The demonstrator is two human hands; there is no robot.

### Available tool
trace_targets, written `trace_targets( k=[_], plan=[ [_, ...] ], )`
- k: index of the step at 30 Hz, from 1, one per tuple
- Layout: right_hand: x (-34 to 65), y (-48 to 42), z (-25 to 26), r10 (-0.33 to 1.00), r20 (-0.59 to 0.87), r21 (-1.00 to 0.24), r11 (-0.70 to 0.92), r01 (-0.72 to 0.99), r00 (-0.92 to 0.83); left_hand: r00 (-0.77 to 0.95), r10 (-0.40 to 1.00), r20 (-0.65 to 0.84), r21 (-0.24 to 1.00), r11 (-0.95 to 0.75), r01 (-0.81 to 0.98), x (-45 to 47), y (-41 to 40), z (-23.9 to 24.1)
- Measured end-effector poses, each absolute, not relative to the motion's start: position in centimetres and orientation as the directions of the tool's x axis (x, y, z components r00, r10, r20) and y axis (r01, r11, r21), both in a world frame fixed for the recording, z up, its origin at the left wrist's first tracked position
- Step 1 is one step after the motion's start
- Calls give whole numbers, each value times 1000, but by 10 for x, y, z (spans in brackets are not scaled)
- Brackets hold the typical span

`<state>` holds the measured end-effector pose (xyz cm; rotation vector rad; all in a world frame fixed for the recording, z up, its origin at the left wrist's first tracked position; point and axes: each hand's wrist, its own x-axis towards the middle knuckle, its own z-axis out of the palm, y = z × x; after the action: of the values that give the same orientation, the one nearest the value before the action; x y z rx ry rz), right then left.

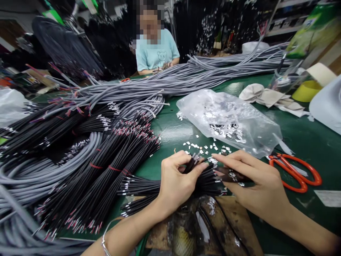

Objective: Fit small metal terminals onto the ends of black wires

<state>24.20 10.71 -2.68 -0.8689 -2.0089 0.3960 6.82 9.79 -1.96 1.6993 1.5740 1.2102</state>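
Note:
My left hand (177, 181) is closed around a few short black cables (192, 163), pinched between thumb and fingers. Close by on the right, my right hand (257, 183) has its index fingertip at the silvery end of a cable, with the thumb curled below. What its fingers grip is partly hidden; dark material and small silver bits show between them. Under both hands lies a bundle of black cables (141, 185) with white-tipped ends. Small silver metal pieces (204, 146) are scattered on the green table just beyond my hands.
A clear plastic bag (239, 121) holds more silver pieces. Orange-handled scissors (295, 172) lie right. Tied black cable bundles (106, 170) and grey cable coils (80, 167) fill the left. Long grey cables (173, 80) cross the back, before a seated person (157, 49). A wooden board (239, 224) is in front.

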Motion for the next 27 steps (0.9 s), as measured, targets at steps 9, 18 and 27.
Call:
trace_targets(
  k=[9,18,27],
  plan=[
    [244,104,-27,599,663,-384,787,483,-449,-144,955,259,857,-158,491,72,96,-19],
    [245,106,-25,551,741,-110,664,739,-384,-160,954,252,855,-142,498,73,96,-21],
    [252,103,-24,442,729,167,626,762,-523,-134,949,285,829,-174,531,73,95,-21]
  ],
)
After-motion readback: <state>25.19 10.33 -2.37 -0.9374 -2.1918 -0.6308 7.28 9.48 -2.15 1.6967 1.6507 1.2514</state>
